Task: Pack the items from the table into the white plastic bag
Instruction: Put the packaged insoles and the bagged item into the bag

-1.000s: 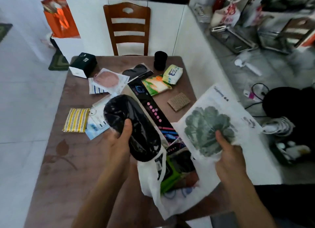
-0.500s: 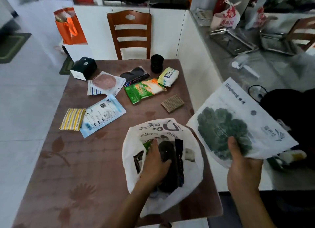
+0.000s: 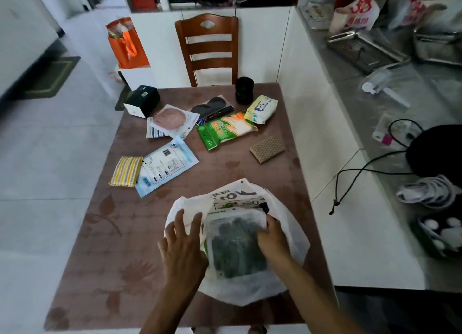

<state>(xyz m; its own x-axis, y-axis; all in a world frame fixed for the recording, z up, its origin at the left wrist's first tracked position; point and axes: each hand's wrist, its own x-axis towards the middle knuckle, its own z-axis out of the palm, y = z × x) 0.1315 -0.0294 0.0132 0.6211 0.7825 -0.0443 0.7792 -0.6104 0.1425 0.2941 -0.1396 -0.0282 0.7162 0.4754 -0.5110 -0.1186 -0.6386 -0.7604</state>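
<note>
Bag: the white plastic bag [image 3: 292, 231] lies open at the near edge of the brown table [image 3: 82, 246].
Packet: a clear packet with something dark green inside [image 3: 237, 248] lies in the bag's mouth.
Left hand: the left hand [image 3: 183, 246] has its fingers straight and spread, resting on the bag's left rim.
Right hand: the right hand [image 3: 272, 238] is inside the bag, fingers curled round the packet's top right corner.
Still on the table: a green glove packet [image 3: 222, 130], a blue packet [image 3: 166, 165], a striped yellow sponge [image 3: 126, 171], a tan pad [image 3: 267, 149], a tissue pack [image 3: 261, 108], a black cup [image 3: 244, 90], a black box [image 3: 142, 103].
Behind: a wooden chair [image 3: 208, 46].
</note>
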